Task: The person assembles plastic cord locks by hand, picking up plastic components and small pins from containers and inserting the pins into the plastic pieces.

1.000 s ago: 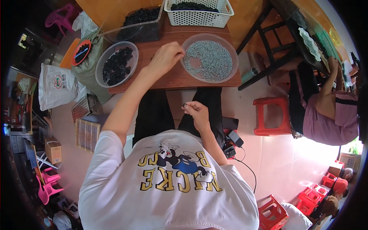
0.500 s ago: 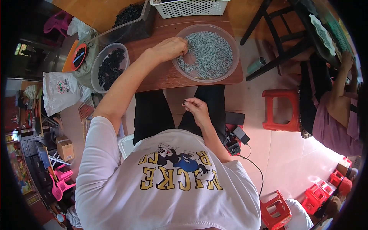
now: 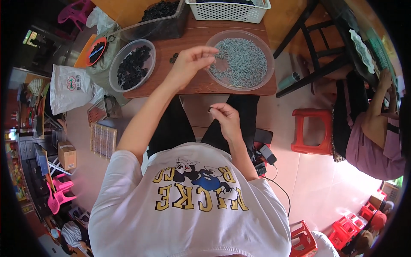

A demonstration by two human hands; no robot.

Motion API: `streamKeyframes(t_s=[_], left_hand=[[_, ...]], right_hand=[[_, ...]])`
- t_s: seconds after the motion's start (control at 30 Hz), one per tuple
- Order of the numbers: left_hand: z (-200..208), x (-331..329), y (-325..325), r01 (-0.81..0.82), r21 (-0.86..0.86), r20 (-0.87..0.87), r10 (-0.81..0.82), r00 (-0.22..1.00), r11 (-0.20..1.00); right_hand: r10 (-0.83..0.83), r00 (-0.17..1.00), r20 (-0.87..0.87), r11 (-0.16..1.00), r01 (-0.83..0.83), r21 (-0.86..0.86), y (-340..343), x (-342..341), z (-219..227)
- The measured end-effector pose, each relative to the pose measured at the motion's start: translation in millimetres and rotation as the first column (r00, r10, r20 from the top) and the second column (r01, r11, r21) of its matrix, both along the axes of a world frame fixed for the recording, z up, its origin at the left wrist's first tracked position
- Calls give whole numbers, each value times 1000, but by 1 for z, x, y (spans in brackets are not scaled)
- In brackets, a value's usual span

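Currently the left grip [image 3: 190, 63] hangs over the wooden surface [image 3: 198, 40], its fingers pointing right and reaching over the near-left rim of a round clear bowl [image 3: 270, 64]; those fingers are bent, with a small gap showing between the tips, and I cannot tell whether anything is pinched there; the bowl stands at the right end of the surface and holds a thick spread of small grey screws [image 3: 244, 62], with a bare patch on the side closest to the fingers; meanwhile the right grip [image 3: 227, 121] is held lower, above the person's right thigh and apart from the surface, thumb and forefinger closed on a small dark piece [image 3: 209, 110], too tiny to make out its shape; just left of the left grip a few loose dark bits [image 3: 173, 58] lie on the surface; farther left sits a round translucent tub [image 3: 150, 67] partly filled with black pieces [image 3: 133, 64]; behind it, toward the far edge, stands a rectangular clear bin [image 3: 165, 31] with more black pieces inside, and right of that a white perforated basket [image 3: 229, 13]; well to the right, a red stool [image 3: 314, 130] stands on the floor.
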State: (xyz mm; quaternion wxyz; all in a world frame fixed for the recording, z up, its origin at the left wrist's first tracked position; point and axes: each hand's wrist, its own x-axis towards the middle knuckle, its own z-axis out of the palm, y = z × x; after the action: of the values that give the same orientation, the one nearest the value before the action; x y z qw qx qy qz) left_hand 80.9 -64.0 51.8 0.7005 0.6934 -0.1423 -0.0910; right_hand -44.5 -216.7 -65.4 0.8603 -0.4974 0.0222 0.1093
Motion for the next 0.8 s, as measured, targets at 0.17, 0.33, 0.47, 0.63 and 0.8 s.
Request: streamKeyframes(t_s=[0.17,0.33,0.47,0.63,0.8], left_hand=[[1,-80,32,-172,-436,-395,-16,919,883],[-6,-120,49,-274,-659,-462,-89,882,700],[-6,-128,57,-330,-692,-479,-67,875,642],[-5,-127,64,-315,-675,-464,-51,884,667],[-1,-117,64,-319,-644,-464,-23,886,696]], right_hand=[[-140,985,100,989,135,56,11,11,79],[-76,972,221,992,96,-85,38,1,125],[-48,970,240,969,103,-225,54,-9,126],[-42,967,250,952,115,-284,57,-3,129],[-22,979,204,952,83,-293,57,9,134]])
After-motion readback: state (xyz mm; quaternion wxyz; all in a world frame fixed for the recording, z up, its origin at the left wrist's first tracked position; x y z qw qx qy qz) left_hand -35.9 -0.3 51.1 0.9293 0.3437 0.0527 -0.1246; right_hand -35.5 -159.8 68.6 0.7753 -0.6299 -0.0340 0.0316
